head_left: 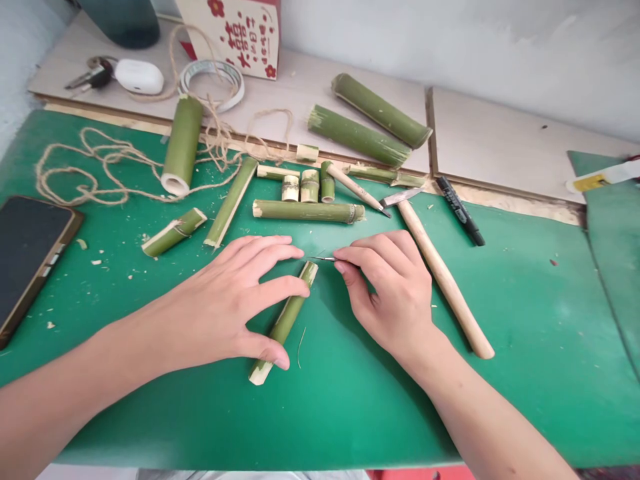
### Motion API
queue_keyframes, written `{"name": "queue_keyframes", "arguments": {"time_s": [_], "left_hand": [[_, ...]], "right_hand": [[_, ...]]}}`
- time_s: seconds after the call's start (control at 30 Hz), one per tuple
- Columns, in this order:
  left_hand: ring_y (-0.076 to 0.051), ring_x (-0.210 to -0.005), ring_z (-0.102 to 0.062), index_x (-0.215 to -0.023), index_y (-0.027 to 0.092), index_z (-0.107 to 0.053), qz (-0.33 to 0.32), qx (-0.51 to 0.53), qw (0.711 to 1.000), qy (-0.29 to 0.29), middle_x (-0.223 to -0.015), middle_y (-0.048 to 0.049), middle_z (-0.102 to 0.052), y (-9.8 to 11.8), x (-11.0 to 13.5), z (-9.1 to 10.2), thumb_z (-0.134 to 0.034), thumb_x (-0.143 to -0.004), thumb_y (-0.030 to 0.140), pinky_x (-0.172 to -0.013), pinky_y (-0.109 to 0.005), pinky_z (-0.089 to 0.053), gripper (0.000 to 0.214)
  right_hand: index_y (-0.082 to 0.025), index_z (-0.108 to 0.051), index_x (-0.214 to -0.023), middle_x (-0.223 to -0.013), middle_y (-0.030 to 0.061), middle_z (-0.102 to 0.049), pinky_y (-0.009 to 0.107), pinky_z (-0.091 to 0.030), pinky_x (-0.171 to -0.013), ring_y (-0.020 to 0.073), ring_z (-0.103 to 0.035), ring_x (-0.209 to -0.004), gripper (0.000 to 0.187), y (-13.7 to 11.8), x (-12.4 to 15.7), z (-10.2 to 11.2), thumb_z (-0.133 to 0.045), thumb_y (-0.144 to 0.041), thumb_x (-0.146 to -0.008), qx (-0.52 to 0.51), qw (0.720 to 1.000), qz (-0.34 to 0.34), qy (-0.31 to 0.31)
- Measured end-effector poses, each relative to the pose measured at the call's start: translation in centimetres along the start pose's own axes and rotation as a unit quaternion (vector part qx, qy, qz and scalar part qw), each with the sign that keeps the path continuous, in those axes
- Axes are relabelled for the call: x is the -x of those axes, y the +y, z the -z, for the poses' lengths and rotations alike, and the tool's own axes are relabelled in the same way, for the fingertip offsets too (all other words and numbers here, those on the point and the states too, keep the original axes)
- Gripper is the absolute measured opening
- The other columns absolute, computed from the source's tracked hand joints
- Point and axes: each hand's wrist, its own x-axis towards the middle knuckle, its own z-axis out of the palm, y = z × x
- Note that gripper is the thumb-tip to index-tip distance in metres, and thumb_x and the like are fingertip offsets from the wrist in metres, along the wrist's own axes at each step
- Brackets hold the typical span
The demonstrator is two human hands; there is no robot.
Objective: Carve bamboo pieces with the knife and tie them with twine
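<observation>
A narrow length of split green bamboo (289,319) lies slanted on the green mat in front of me. My left hand (240,300) is over it with fingers spread, the thumb and a finger near the bamboo; I cannot tell whether they touch it. My right hand (390,287) pinches a slim, pointed metal tool (326,259), whose tip points left toward my left fingertips, just above the bamboo's far end. Most of the tool is hidden in the hand. A thin bamboo sliver (301,347) lies beside the bamboo.
Beyond my hands lie a bamboo stick (307,211), several short bamboo pieces, a wooden-handled chisel (360,189), a hammer (445,280) and a black marker (460,211). Twine (107,160) and a bamboo tube (183,143) are back left, a phone (33,260) far left. Two bamboo halves (360,135) rest behind.
</observation>
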Motion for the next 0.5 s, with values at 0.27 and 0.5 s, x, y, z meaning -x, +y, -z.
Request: {"name": "queue_keyframes", "arguments": {"time_s": [0.27, 0.5], "left_hand": [[-0.036, -0.126, -0.055, -0.124, 0.028, -0.069, -0.011, -0.019, 1.000, 0.011, -0.129, -0.0123, -0.063, -0.04, -0.02, 0.12, -0.085, -0.073, 0.065, -0.106, -0.051, -0.041, 0.065], [-0.023, -0.087, -0.058, -0.125, 0.026, -0.066, -0.027, -0.017, 0.999, -0.018, -0.090, -0.0017, -0.067, -0.15, -0.03, 0.18, -0.079, -0.079, 0.068, -0.093, -0.043, -0.034, 0.063]], "right_hand": [[-0.022, -0.061, -0.103, -0.093, 0.0072, -0.071, 0.040, -0.050, -0.073, 0.0231, -0.061, -0.083, 0.014, -0.80, -0.12, 0.55, -0.061, -0.011, -0.095, -0.027, 0.998, 0.007, -0.063], [-0.023, -0.060, -0.102, -0.092, 0.0062, -0.070, 0.039, -0.048, -0.071, 0.0231, -0.063, -0.083, 0.011, -0.53, -0.18, 0.49, -0.057, -0.014, -0.100, -0.015, 0.997, -0.022, -0.067]]}}
